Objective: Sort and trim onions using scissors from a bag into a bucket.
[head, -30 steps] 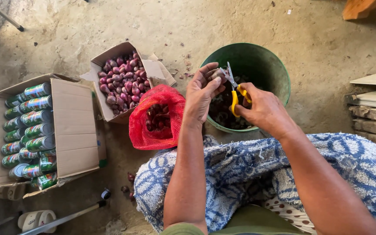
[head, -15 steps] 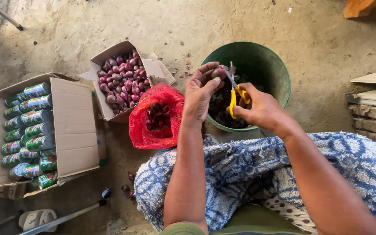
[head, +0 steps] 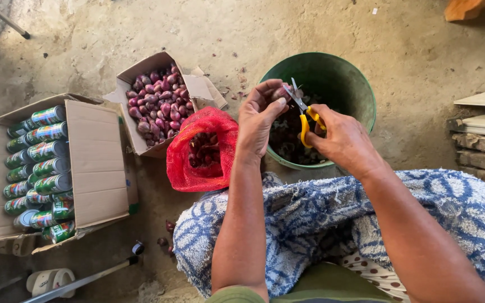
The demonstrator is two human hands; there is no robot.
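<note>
In the head view, a small purple onion (head: 281, 93) is pinched in the fingers of the left hand (head: 259, 118) and is held over the green bucket (head: 360, 90). The yellow scissors (head: 305, 115) are held in the right hand (head: 343, 140), with the grip closed around the handles. Since a moment ago, the blades have been brought right up to the onion and now touch its end, so it looks as if the end is being snipped off. Dark peels and bits are seen inside the bucket. A red net bag (head: 200, 148) of onions is placed just beside it, and an open box of onions (head: 158, 101) near that. A box of green cans (head: 35, 163) is set well apart. Everything is laid on a dusty concrete floor (head: 141, 28). A blue and white towel (head: 310, 224) is spread over the lap. Wooden boards (head: 484, 140) are stacked at the right.
</note>
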